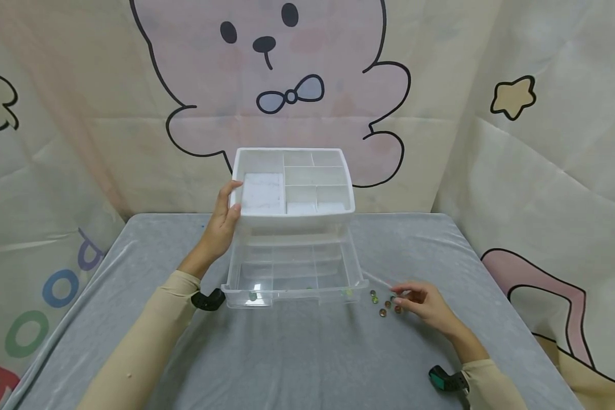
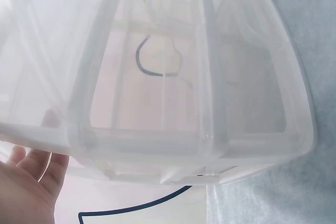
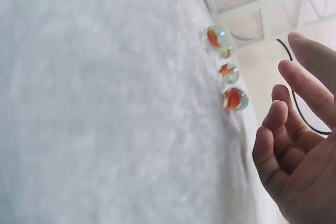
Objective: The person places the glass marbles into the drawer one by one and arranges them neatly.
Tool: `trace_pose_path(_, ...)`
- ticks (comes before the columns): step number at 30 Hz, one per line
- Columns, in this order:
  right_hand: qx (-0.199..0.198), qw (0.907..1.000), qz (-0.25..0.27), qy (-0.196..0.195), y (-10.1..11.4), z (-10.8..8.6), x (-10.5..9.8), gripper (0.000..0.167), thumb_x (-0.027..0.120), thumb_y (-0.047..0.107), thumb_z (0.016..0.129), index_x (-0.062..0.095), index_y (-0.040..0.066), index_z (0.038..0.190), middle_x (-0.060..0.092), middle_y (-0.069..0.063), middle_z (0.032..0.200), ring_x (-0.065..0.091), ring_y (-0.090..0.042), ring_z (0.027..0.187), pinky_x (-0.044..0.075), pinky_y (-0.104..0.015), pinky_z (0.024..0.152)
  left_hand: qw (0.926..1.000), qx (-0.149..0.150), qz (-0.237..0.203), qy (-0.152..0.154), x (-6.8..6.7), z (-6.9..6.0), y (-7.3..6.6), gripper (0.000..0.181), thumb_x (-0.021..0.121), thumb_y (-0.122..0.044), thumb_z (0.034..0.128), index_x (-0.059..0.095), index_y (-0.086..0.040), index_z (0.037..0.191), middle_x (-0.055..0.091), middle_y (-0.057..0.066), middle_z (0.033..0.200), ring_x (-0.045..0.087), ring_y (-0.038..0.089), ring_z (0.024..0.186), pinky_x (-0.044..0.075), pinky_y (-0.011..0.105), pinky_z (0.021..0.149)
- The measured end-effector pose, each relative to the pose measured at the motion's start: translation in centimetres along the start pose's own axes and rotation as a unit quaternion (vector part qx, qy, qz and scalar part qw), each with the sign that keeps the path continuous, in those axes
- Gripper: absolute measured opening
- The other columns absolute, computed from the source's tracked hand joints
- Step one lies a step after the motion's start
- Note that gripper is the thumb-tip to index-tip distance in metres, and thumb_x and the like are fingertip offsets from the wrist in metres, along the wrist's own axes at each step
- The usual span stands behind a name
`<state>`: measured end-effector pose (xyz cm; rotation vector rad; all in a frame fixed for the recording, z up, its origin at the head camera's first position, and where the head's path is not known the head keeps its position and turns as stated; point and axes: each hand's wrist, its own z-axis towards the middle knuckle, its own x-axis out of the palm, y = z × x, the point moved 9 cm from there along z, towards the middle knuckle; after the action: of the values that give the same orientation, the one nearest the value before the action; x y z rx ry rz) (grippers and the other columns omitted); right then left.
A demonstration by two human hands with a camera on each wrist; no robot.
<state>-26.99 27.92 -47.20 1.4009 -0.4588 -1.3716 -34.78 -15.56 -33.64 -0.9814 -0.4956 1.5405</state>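
Observation:
A clear plastic storage box (image 1: 292,293) with an open drawer-like lower part stands mid-table, topped by a white divided tray (image 1: 293,216). My left hand (image 1: 220,230) grips the left side of the top part; in the left wrist view its fingers (image 2: 55,174) lie along the translucent wall. To the right, my right hand (image 1: 427,307) hovers just beside several small glass marbles (image 1: 383,312). Orange-swirled marbles (image 3: 234,99) show in the right wrist view, apart from the loosely bent fingers, and nothing is visible in that hand. A greenish marble (image 1: 253,296) shows through the lower front wall.
A grey-blue cloth (image 1: 307,364) covers the table. Behind it hangs a curtain printed with a pink bear (image 1: 333,51), and more printed fabric (image 1: 558,188) hangs on both sides. Each wrist wears a black device (image 1: 208,299).

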Motion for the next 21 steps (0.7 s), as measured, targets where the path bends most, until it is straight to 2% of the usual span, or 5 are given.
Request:
trace_pose_path(4,0.032,0.9994,0.002,0.016,-1.2,0.0,0.2,0.027,0.066,0.0,0.094,0.065,-0.015,0.117,0.073,-0.015,0.088,0.062,-0.004,0.069,0.051,-0.023,0.062,1.0,0.001,0.0,0.003,0.0,0.0,0.0,0.043,0.029,-0.014,0.1058,0.022,-0.012,0.149,0.016,0.021,0.161,0.032,0.037,0.13,0.034,0.053,0.095)
trace_pose_path(7,0.061,0.9979,0.011,0.022,-2.2,0.1,0.3,0.029,0.064,0.002,0.096,0.064,-0.014,0.12,0.075,-0.015,0.094,0.068,-0.008,0.078,0.053,-0.022,0.069,1.0,0.001,-0.001,0.005,0.0,0.0,0.0,0.043,0.029,-0.014,0.106,0.022,-0.013,0.149,0.016,0.021,0.161,0.031,0.037,0.131,0.034,0.056,0.096)
trace_pose_path(10,0.077,0.9967,0.015,0.022,-2.7,0.1,0.2,0.03,0.064,0.004,0.096,0.064,-0.013,0.121,0.075,-0.013,0.094,0.068,-0.008,0.079,0.053,-0.022,0.07,1.0,-0.002,0.0,0.004,0.0,0.0,0.1,0.043,0.029,-0.014,0.1063,0.022,-0.013,0.149,0.014,0.021,0.162,0.03,0.038,0.133,0.034,0.06,0.097)
trace_pose_path(16,0.072,0.9962,0.037,0.034,-2.9,0.3,0.0,0.032,0.064,0.0,0.095,0.061,-0.019,0.12,0.075,-0.016,0.098,0.07,-0.005,0.081,0.054,-0.021,0.07,1.0,-0.002,-0.002,0.004,0.0,-0.1,0.2,0.043,0.028,-0.015,0.1068,0.022,-0.013,0.149,0.013,0.02,0.163,0.029,0.038,0.134,0.032,0.06,0.098)
trace_pose_path(21,0.065,0.9956,0.046,0.051,-2.8,0.3,0.0,0.032,0.064,-0.001,0.095,0.06,-0.021,0.119,0.076,-0.011,0.095,0.069,-0.002,0.081,0.054,-0.019,0.071,0.9999,0.001,-0.009,0.005,0.1,0.0,0.1,0.043,0.028,-0.014,0.1067,0.022,-0.013,0.149,0.014,0.02,0.162,0.03,0.037,0.132,0.032,0.056,0.098)
